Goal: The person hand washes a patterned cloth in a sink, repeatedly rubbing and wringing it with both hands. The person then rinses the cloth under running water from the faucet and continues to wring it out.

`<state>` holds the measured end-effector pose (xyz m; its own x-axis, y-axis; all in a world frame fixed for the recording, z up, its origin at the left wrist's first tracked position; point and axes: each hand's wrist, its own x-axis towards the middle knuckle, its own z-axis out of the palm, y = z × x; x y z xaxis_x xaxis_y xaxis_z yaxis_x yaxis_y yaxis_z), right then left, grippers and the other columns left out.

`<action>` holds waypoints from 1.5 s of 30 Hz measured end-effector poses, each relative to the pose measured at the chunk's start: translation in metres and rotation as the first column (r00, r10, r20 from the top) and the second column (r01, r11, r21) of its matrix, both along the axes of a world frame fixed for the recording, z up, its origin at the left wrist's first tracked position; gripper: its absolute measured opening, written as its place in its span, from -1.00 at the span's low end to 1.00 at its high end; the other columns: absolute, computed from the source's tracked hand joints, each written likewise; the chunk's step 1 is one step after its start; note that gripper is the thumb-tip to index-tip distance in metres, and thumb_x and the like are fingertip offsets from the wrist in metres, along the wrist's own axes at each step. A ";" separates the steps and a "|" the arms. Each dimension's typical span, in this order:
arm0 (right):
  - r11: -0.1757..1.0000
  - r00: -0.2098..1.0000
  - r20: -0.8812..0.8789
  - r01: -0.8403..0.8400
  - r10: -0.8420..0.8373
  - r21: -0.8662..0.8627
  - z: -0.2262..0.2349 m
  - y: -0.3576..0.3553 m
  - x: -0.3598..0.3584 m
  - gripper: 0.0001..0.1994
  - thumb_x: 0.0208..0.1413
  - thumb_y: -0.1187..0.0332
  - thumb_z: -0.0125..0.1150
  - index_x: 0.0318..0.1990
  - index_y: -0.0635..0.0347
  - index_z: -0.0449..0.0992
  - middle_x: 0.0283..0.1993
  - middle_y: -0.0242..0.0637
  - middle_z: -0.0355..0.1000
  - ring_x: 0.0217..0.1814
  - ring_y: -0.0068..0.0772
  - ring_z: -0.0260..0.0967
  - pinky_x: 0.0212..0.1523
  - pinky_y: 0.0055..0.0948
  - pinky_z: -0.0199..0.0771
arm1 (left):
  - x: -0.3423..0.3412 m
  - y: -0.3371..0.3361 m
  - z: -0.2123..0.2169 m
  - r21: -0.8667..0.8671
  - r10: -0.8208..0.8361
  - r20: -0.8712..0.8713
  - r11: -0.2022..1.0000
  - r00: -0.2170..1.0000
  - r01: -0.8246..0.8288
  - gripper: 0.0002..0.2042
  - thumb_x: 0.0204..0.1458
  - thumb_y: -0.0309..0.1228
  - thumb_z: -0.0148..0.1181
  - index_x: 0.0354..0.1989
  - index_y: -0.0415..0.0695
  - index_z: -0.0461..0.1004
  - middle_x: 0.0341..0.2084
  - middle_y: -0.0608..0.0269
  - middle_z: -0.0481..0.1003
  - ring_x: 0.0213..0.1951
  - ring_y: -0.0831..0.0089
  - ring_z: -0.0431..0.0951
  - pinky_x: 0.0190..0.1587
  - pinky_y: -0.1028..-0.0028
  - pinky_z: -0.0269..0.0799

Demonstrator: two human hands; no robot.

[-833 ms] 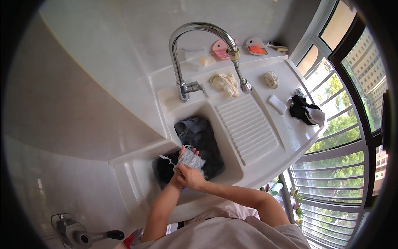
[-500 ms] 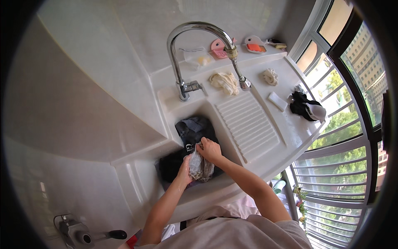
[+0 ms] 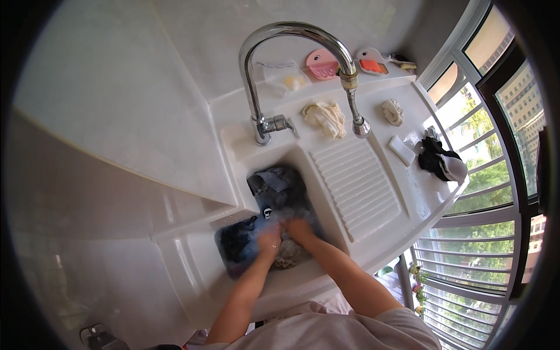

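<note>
Both hands are low in the sink (image 3: 224,223), side by side and smeared by motion. Between my left hand (image 3: 269,238) and my right hand (image 3: 299,230) is a wet pale cloth with a patterned, lacy-looking edge (image 3: 288,256). It trails toward me from the closed hands, though the separate fingers are blurred. Dark clothes soak around it in cloudy water: a black garment with white lettering (image 3: 236,238) by my left hand, and a grey-blue dark piece (image 3: 274,179) beyond the hands.
A chrome faucet (image 3: 248,76) arches over the sink's back. Right of the basin lies a ribbed washboard (image 3: 356,186). Around it are a cream cloth (image 3: 325,119), a balled cloth (image 3: 393,112), a white soap bar (image 3: 402,150), a black-and-white garment (image 3: 441,161) and soap dishes (image 3: 322,64).
Both hands have gone down into the water with the pale cloth, which was held up above the dark clothes. The water is now stirred and cloudy. The view has shifted slightly.
</note>
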<state>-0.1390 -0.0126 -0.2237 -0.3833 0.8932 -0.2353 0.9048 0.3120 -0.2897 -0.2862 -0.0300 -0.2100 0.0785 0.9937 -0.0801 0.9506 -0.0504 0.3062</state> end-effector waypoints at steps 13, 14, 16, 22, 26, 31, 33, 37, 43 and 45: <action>0.927 0.768 -0.520 0.311 -0.375 -0.209 0.198 -0.040 -0.086 -0.65 0.06 0.17 0.12 -0.08 0.15 0.27 -0.22 0.06 0.50 -0.21 0.17 0.48 -0.21 0.02 0.45 | -0.042 0.034 0.040 -0.473 0.748 0.366 0.662 -0.554 0.582 -0.62 0.22 0.02 -0.02 -0.06 0.00 0.47 -0.28 0.38 0.51 -0.25 0.38 0.48 -0.06 0.31 0.42; 0.941 0.753 -0.577 0.327 -0.315 -0.087 0.205 -0.049 -0.093 -0.61 0.03 0.11 0.19 -0.10 0.14 0.30 -0.21 0.01 0.50 -0.23 0.14 0.49 -0.24 0.00 0.46 | -0.033 0.030 0.056 -0.505 0.727 0.423 0.685 -0.541 0.525 -0.61 0.21 0.04 -0.03 -0.05 0.00 0.46 -0.27 0.38 0.51 -0.26 0.39 0.48 -0.06 0.32 0.42; 0.930 0.786 -0.550 0.365 -0.282 0.046 0.224 -0.046 -0.089 -0.62 0.00 0.05 0.24 -0.20 0.13 0.39 -0.30 -0.02 0.51 -0.25 0.10 0.50 -0.27 -0.02 0.47 | -0.017 0.017 0.090 -0.556 0.675 0.535 0.734 -0.508 0.390 -0.58 0.21 0.06 -0.04 -0.02 0.00 0.44 -0.25 0.39 0.50 -0.26 0.40 0.47 -0.07 0.34 0.42; 0.831 0.778 -0.448 0.543 -0.441 0.124 0.161 0.023 -0.033 -0.69 -0.01 0.09 0.24 -0.46 0.16 0.44 -0.54 0.00 0.48 -0.41 0.12 0.49 -0.39 0.01 0.47 | -0.010 -0.002 0.103 -0.668 0.759 0.511 0.646 -0.403 0.369 -0.60 0.25 -0.05 -0.06 0.04 -0.09 0.41 -0.11 0.21 0.52 -0.09 0.32 0.55 -0.01 0.26 0.47; 0.850 0.778 -0.385 0.526 -0.497 -0.036 0.118 0.013 0.005 -0.67 0.07 0.07 0.22 -0.19 0.10 0.39 -0.36 -0.02 0.48 -0.32 0.12 0.48 -0.31 0.05 0.45 | -0.045 0.016 0.115 -0.666 0.653 0.743 0.742 0.146 0.074 -0.62 0.13 -0.10 0.18 -0.05 -0.15 0.45 -0.09 0.16 0.49 -0.05 0.27 0.50 0.00 0.30 0.41; 0.972 0.939 -0.252 0.222 -0.235 -0.080 0.067 -0.006 0.006 -0.41 0.11 0.19 0.19 0.28 -0.06 0.14 0.07 -0.04 0.21 0.02 0.14 0.35 -0.12 0.04 0.47 | -0.041 -0.010 0.095 0.111 -0.395 -0.078 0.909 0.915 0.402 -0.35 0.01 -0.09 0.24 0.27 -0.11 0.26 0.33 -0.03 0.06 0.31 -0.06 0.07 0.30 -0.08 -0.06; 0.983 0.971 -0.154 0.177 -0.181 -0.035 0.056 -0.013 0.003 -0.43 0.12 0.21 0.16 0.29 -0.08 0.16 0.06 -0.07 0.24 0.03 0.08 0.36 -0.12 0.00 0.49 | -0.031 -0.017 0.080 -0.009 -0.439 -0.079 0.898 0.895 0.440 -0.31 0.01 -0.05 0.20 0.30 -0.11 0.22 0.34 -0.04 0.05 0.35 -0.07 -0.01 0.34 -0.13 -0.19; 0.989 0.993 -0.026 0.112 -0.115 -0.094 0.049 -0.011 0.004 -0.51 0.20 0.30 0.03 0.30 -0.14 0.19 0.12 -0.07 0.29 -0.05 0.03 0.45 -0.20 -0.06 0.53 | -0.026 -0.018 0.019 -0.100 -0.421 -0.242 0.907 0.874 0.409 -0.29 0.00 -0.07 0.18 0.32 -0.11 0.20 0.35 -0.02 0.04 0.40 -0.03 -0.10 0.37 -0.13 -0.28; 0.989 0.985 0.124 0.131 -0.122 -0.063 0.006 0.001 -0.019 -0.51 0.12 0.33 0.10 0.24 -0.08 0.27 0.01 -0.12 0.46 -0.15 -0.06 0.54 -0.28 -0.07 0.55 | -0.022 -0.015 -0.028 0.004 -0.411 -0.463 0.885 0.785 0.465 -0.36 -0.03 -0.21 0.15 0.28 -0.10 0.23 0.32 0.01 0.11 0.38 0.05 -0.01 0.38 -0.08 -0.24; 0.979 0.989 0.057 0.146 -0.139 -0.139 0.036 0.003 -0.019 -0.52 0.09 0.35 0.13 0.21 -0.04 0.29 -0.04 -0.08 0.49 -0.13 0.00 0.53 -0.24 -0.07 0.56 | -0.032 -0.015 -0.030 0.013 -0.425 -0.459 0.875 0.780 0.484 -0.42 -0.07 -0.28 0.18 0.20 -0.10 0.31 0.25 0.01 0.20 0.33 0.05 0.08 0.35 -0.02 -0.14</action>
<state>-0.1580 -0.0101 -0.1879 -0.2400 0.8937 -0.3791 0.9506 0.1373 -0.2782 -0.3182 -0.0450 -0.2401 0.5106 0.8546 -0.0940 0.8386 -0.5192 -0.1648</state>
